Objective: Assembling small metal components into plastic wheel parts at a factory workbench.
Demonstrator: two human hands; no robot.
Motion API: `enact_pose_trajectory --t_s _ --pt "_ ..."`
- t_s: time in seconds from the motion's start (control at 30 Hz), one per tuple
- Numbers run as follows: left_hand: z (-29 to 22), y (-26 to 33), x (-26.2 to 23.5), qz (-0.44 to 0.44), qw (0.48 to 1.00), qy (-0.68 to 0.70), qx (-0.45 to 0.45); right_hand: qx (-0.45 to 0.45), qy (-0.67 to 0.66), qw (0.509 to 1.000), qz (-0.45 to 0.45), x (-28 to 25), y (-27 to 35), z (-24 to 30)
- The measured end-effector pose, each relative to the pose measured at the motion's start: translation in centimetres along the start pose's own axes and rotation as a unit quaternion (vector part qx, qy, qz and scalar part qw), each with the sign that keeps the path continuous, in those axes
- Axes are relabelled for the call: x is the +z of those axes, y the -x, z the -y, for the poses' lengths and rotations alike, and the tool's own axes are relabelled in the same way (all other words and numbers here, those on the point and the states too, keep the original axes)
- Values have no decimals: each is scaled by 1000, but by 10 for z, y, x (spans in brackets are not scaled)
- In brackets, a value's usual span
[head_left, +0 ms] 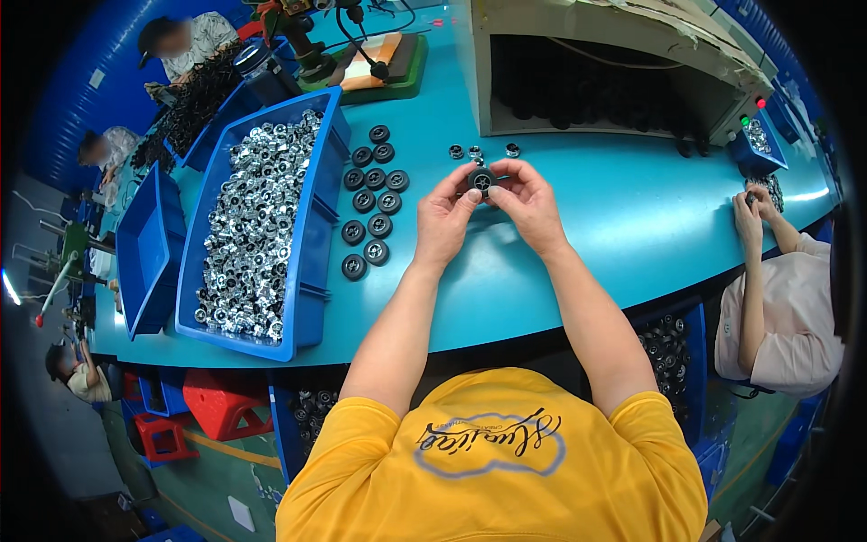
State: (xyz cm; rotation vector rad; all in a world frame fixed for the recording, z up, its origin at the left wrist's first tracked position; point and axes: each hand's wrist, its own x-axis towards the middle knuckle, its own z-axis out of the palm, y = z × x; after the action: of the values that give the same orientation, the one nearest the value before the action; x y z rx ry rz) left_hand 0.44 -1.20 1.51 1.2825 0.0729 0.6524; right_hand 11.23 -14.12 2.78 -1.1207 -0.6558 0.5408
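Between my two hands, above the teal table, is a small black toy wheel [481, 181] with a silver star-shaped hub. My left hand [445, 215] grips its left side with thumb and fingers, and my right hand [526, 206] pinches the right side. Just beyond my fingers lie a few loose chrome wheel hubs [513, 150]. To the left of my hands, several black wheels [380, 226] lie flat in uneven rows. Beside them stands a large blue bin [312, 262] heaped with shiny chrome hubs [257, 217].
A pale box-shaped housing [484, 81] with a dark opening full of black pieces stands at the back. A green-based press [411, 77] is at the back left. An empty blue tray [149, 253] leans at far left. Co-worker's hands [754, 208] work at right.
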Motion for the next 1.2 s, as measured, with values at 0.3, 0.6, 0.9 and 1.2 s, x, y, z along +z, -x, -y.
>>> enact_pose_trajectory --t_s 0.3,0.6,0.9,1.2 --pt "3 4 -10 -79 996 14 -25 -202 319 923 -70 2 -10 -7" --pt "-127 159 3 108 968 -212 86 -188 268 943 -52 -43 -18 -48" --pt "-154 430 -145 -265 791 -448 -322 -163 277 947 16 -19 -6 -52" --pt "-162 305 -75 -197 805 -556 59 -248 376 892 38 27 14 -27"
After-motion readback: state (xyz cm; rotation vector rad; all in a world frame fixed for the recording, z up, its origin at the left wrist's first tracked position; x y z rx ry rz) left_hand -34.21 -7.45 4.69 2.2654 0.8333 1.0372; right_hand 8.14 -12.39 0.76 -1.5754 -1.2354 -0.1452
